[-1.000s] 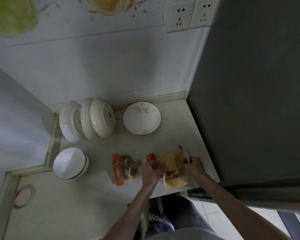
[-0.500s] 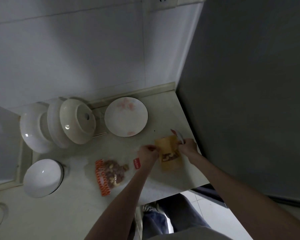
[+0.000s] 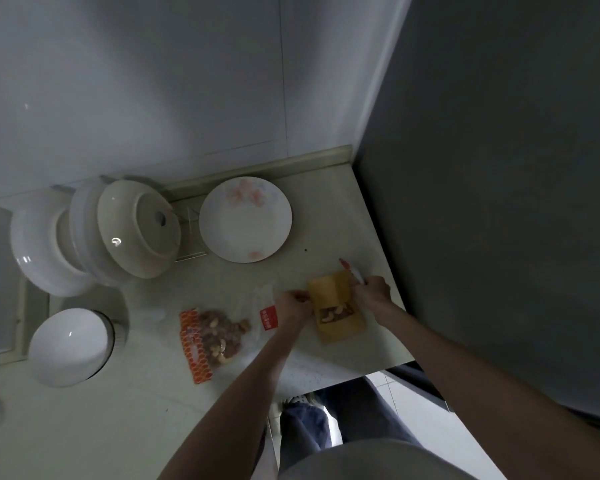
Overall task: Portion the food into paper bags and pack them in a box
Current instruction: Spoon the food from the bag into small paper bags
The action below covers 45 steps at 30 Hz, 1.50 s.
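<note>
A small brown paper bag (image 3: 340,327) lies flat on the counter near its right front corner, with nuts showing through a window in it. My left hand (image 3: 291,306) pinches the bag's upper left edge. My right hand (image 3: 373,292) grips its upper right edge. A clear plastic bag of mixed nuts (image 3: 212,336) with an orange printed strip lies on the counter left of my left hand. A small red-labelled packet (image 3: 269,317) sits between the nut bag and my left hand. No box is in view.
A flowered plate (image 3: 245,220) lies behind the paper bag. Several bowls stand on edge in a rack (image 3: 94,233) at the left, and an upturned white bowl (image 3: 68,346) sits in front of them. A red-and-white object (image 3: 352,270) lies by my right hand. A dark appliance wall (image 3: 499,202) borders the counter's right side.
The head camera has tilted down and shifted, so the wall sockets have left the view. Both hands stay on the paper bag's top edge, in much the same grip.
</note>
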{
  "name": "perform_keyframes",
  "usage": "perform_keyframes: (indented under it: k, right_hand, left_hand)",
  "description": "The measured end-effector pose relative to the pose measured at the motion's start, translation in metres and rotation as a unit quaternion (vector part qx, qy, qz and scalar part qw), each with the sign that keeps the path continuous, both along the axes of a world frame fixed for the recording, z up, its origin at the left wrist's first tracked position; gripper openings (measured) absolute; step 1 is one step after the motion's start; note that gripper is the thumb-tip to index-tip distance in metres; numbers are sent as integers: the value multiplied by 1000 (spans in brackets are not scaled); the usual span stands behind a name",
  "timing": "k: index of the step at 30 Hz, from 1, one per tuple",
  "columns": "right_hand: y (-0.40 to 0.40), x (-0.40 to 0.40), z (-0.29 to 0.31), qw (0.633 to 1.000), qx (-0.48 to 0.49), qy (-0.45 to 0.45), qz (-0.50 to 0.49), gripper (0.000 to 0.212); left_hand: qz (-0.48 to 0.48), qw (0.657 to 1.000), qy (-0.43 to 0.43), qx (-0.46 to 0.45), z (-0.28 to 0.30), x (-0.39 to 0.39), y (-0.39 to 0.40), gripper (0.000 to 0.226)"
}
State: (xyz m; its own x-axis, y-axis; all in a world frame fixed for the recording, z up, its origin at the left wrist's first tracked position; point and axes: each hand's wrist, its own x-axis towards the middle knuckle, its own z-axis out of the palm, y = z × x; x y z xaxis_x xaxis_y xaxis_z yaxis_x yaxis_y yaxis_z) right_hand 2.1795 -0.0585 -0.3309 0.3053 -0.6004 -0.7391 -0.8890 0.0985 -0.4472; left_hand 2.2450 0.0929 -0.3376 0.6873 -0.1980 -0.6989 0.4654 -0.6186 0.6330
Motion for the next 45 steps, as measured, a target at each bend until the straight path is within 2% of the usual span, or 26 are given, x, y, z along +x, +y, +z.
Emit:
perform_keyframes:
  k: [6,10,13,15,18,23,27,29,32,36,39,45]
  right_hand:
    - [-7,-2,20,999,-23,-23,3,26]
    - [7,-18,35,995,-27,-68,73,29]
    - [23,-46,43,987,-43,-70,136,18]
    - [36,-69,44,973,-63,-43,220,11]
    - [55,-103,46,941,-76,0,330,12]
    - [94,-127,53,903,-85,44,420,16]
    - [134,-118,62,872,-83,33,482,26]
    - [157,-104,72,845,-93,9,527,23]
    - [193,-85,87,799,-105,-33,591,23]
    - [233,-80,105,720,-125,-88,677,17]
    - [252,-92,111,690,-107,-117,706,21]
    - [239,-145,101,612,-68,-104,781,23]
  left_hand:
    - [1,999,5,-53,8,-2,20,23]
    - [34,994,-28,-99,23,-8,50,31]
    - [58,987,-35,-143,33,-27,90,29]
    - [68,987,-54,-138,37,-43,123,29]
    - [102,983,-56,-142,41,-71,178,30]
    - [165,979,-68,-98,48,-125,260,31]
    - [225,967,-67,-97,57,-173,303,24]
    - [279,953,-52,-105,57,-196,319,27]
    - [354,928,-36,-114,54,-233,334,17]
    - [435,894,-42,-99,56,-292,344,16]
    - [490,866,-51,-84,59,-342,341,18]
    - [620,779,-38,-86,74,-448,304,16]
